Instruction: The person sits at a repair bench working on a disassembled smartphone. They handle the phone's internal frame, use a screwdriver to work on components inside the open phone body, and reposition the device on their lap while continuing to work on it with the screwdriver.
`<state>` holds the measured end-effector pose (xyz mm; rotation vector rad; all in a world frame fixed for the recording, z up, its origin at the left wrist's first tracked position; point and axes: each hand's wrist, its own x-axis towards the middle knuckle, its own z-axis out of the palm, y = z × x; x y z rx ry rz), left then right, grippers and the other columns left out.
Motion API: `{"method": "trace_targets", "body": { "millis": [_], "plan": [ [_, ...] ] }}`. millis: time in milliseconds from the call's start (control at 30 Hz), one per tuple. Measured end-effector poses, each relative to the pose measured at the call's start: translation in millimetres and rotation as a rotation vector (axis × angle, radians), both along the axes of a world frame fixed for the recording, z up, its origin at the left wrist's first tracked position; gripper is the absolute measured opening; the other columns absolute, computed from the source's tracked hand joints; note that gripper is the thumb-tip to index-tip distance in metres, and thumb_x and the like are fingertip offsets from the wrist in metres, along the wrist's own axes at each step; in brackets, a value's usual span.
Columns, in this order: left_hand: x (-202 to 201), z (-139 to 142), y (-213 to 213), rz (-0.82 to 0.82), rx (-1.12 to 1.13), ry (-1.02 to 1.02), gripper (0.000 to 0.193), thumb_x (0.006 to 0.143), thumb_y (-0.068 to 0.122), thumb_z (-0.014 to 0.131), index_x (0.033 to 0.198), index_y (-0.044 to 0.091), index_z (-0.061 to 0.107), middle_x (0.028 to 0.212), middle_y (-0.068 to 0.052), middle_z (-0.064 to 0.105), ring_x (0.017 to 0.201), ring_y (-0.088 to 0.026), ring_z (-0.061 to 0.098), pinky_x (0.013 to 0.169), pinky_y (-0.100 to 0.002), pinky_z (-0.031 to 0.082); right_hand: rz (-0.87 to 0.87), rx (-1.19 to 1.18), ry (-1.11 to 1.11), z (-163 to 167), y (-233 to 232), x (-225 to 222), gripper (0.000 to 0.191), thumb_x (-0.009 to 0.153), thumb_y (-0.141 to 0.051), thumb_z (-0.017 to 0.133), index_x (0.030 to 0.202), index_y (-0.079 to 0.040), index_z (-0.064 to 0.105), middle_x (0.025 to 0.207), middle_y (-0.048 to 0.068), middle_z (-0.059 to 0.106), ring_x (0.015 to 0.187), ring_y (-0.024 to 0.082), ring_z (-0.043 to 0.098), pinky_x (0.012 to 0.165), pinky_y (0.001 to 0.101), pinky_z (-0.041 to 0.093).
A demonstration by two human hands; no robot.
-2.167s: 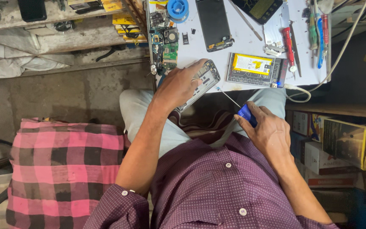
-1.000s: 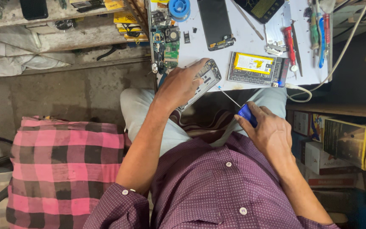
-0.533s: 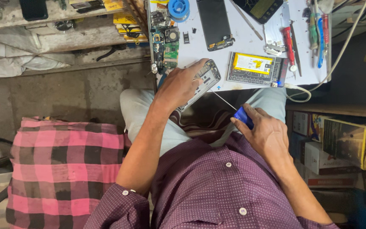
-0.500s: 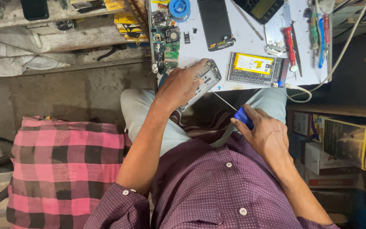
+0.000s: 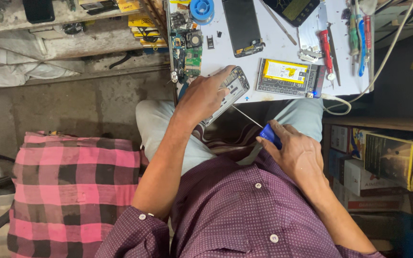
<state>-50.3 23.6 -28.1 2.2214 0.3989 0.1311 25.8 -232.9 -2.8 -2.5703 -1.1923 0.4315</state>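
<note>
Left hand [image 5: 201, 98] clamps phone frame [image 5: 230, 91] at bench [image 5: 283, 48] edge; right hand [image 5: 295, 153] grips blue-handled screwdriver [image 5: 268, 135] (tip at frame).

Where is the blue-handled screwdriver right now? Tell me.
In the head view, the blue-handled screwdriver sits in the right hand over the lap, below the white table's edge, its thin shaft pointing toward the phone frame under the left hand.

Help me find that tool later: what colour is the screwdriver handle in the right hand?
Blue; the screwdriver handle shows best in the head view.
</note>
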Motion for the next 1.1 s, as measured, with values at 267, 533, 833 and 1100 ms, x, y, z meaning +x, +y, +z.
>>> {"method": "trace_targets", "body": {
  "millis": [267, 533, 833, 1100],
  "plan": [
    [-1, 1, -1, 0.001, 0.008, -0.022, 0.057, 0.089, 0.005, 0.064, 0.144, 0.005, 0.052, 0.139, -0.020, 0.061, 0.119, -0.041, 0.061, 0.102, -0.046, 0.048, 0.057, 0.014, -0.007, 0, 1, -3, 0.057, 0.090, -0.049, 0.068, 0.128, -0.007, 0.069, 0.102, 0.014, 0.075, 0.080, 0.036, 0.073, 0.067, 0.0447, 0.058],
    [0, 1, -1, 0.012, -0.020, 0.024, 0.056, 0.090, 0.007, 0.064, 0.145, 0.006, 0.052, 0.136, -0.020, 0.063, 0.118, -0.041, 0.062, 0.102, -0.046, 0.048, 0.081, -0.021, 0.034, -1, 2, -7, 0.057, 0.087, -0.050, 0.068, 0.128, -0.009, 0.069, 0.101, 0.014, 0.075, 0.079, 0.037, 0.073, 0.066, 0.0458, 0.058],
    [1, 2, -1, 0.011, -0.026, 0.060, 0.057, 0.090, 0.008, 0.064, 0.146, 0.007, 0.052, 0.133, -0.020, 0.064, 0.117, -0.041, 0.062, 0.101, -0.046, 0.049, 0.082, 0.008, -0.004, -2, 0, -6, 0.057, 0.088, -0.051, 0.069, 0.127, -0.009, 0.070, 0.107, 0.015, 0.075, 0.083, 0.038, 0.073, 0.070, 0.0447, 0.058],
    [-1, -5, 0, 0.001, 0.039, -0.086, 0.054, 0.090, 0.008, 0.067, 0.142, 0.003, 0.054, 0.134, -0.024, 0.063, 0.117, -0.043, 0.061, 0.098, -0.047, 0.050, -0.100, 0.104, 0.100, -14, -16, 8, 0.053, 0.091, -0.046, 0.073, 0.127, -0.007, 0.070, 0.102, 0.017, 0.075, 0.086, 0.035, 0.073, 0.074, 0.0427, 0.057]
  ]
}}
